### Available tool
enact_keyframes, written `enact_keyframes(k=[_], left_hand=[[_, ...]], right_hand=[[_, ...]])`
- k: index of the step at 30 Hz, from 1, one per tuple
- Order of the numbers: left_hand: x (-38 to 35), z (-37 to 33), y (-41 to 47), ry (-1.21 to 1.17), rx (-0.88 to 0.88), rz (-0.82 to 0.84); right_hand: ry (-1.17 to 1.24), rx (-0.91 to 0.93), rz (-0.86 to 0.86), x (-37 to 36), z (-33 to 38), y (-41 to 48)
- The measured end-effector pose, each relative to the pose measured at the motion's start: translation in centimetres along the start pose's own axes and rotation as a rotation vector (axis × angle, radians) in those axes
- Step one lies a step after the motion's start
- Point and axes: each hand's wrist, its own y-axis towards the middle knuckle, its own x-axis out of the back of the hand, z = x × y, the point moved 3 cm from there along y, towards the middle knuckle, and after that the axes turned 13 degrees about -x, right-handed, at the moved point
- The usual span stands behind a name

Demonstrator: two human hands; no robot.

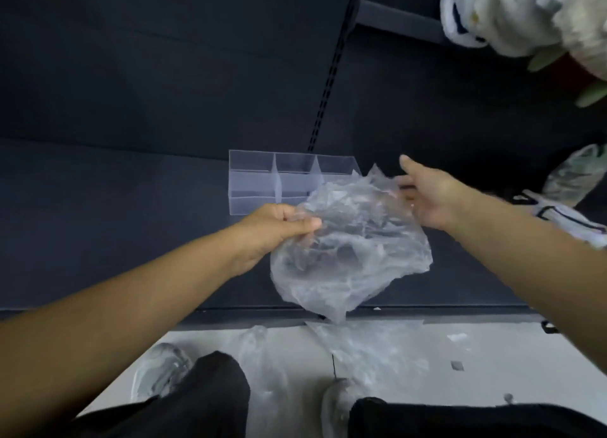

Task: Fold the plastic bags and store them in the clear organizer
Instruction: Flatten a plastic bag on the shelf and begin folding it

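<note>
Your left hand [276, 227] pinched the upper left edge of the crumpled translucent plastic bag [354, 250] between thumb and curled fingers, just in front of the clear rectangular plastic organizer [256, 181]. Your right hand [430, 198] was spread, fingers straight, at the bag's upper right edge, to the organizer's right; blur hid whether it touched the film. The bag hung in front of the organizer, covering its front right corner. One organizer stood on the dark shelf [115, 224], with three compartments across its back row and its front cells partly hidden. Two more translucent bags [371, 345] lay on the pale floor below the organizer. Further bags [574, 175] to its right were cut off by the frame edge.
</note>
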Motion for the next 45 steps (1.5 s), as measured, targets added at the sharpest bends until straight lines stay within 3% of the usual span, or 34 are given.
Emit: enact_keyframes(k=[2, 3, 5, 7, 9, 11, 13, 17, 20, 22, 24, 26, 27, 29, 31, 33, 38, 45], left_hand=[[0.5, 1.6, 0.6, -0.125, 0.049, -0.157], [0.6, 2.4, 0.9, -0.181, 0.074, -0.199], [0.6, 4.1, 1.5, -0.284, 0.133, -0.231], [0.5, 5.5, 2.0, -0.371, 0.198, -0.255], [0.5, 6.7, 2.4, -0.423, 0.239, -0.304], [0.6, 7.7, 2.4, -0.47, 0.252, -0.383], [0.5, 8.7, 2.1, -0.502, 0.256, -0.435], [-0.9, 10.1, 0.6, -0.565, 0.266, -0.449], [-2.0, 11.0, -0.9, -0.581, 0.337, -0.431], [-2.0, 11.4, -1.9, -0.513, 0.393, -0.41], [-1.0, 11.3, -2.8, -0.351, 0.422, -0.498], [1.2, 10.4, -3.3, -0.079, 0.326, -0.7], [2.3, 9.2, -3.2, 0.064, 0.204, -0.725], [3.0, 6.4, -2.2, 0.197, -0.009, -0.48], [2.4, 4.6, -0.8, 0.193, -0.049, -0.163], [2.3, 3.9, 0.4, 0.15, -0.047, -0.012], [3.3, 2.3, 1.6, 0.234, -0.082, -0.026], [3.8, 5.4, 1.4, 0.298, 0.094, -0.11]], right_hand=[[-0.016, 0.248, -0.29, 0.3, -1.4, 0.7], [-0.011, 0.386, -0.309, 0.0, -2.5, 0.5], [-0.081, 0.533, -0.112, -1.4, -5.5, 0.2], [-0.344, 0.569, 0.091, -3.2, -8.5, 0.3], [-0.483, 0.701, -0.05, -4.0, -10.1, 0.7], [-0.348, 0.818, -0.282, -3.8, -11.3, 0.6], [-0.234, 0.769, -0.32, -4.6, -13.5, 0.4], [-0.336, 0.435, -0.254, -6.9, -17.4, 1.6], [-0.239, 0.336, -0.173, -7.1, -17.7, 3.1], [-0.139, 0.326, -0.083, -6.9, -17.8, 3.6], [-0.115, 0.376, -0.028, -6.6, -17.3, 3.5], [-0.212, 0.509, -0.001, -5.8, -15.9, 3.2], [-0.285, 0.596, 0.025, -5.5, -14.9, 3.0], [-0.383, 0.719, 0.138, -5.1, -12.8, 2.5], [-0.373, 0.711, 0.301, -5.2, -10.9, 2.1], [-0.258, 0.642, 0.417, -5.0, -9.2, 2.0], [-0.054, 0.555, 0.401, -2.8, -5.4, 3.9], [-0.016, 0.536, 0.115, -1.5, -5.2, 8.2]])
